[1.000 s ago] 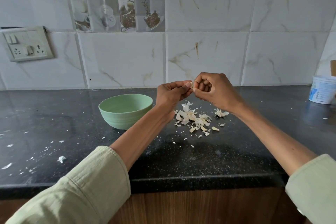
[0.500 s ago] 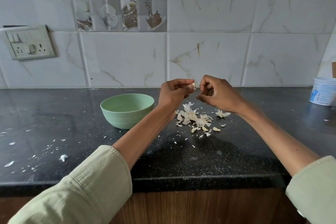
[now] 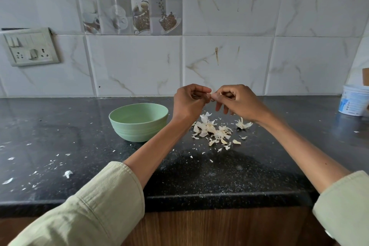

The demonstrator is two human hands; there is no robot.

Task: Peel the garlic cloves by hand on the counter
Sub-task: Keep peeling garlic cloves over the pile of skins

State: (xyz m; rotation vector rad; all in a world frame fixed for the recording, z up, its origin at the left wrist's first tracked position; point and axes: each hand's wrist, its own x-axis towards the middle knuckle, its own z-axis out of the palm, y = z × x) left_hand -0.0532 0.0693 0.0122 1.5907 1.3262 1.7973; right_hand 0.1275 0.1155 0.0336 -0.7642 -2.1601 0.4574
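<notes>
Legible text: none that I can make out. White tub (image 3: 354, 102), right edge of the frame: blue printed label, lettering too small and blurred for me to read. Decorative tile (image 3: 129, 0), upper centre: coffee-cup pictures only, no words. Switch plate (image 3: 30, 47), left: I see no markings.

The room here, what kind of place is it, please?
Most likely a home kitchen: a dark stone counter against a tiled wall, with a switch panel and a green bowl beside garlic skins.
</notes>
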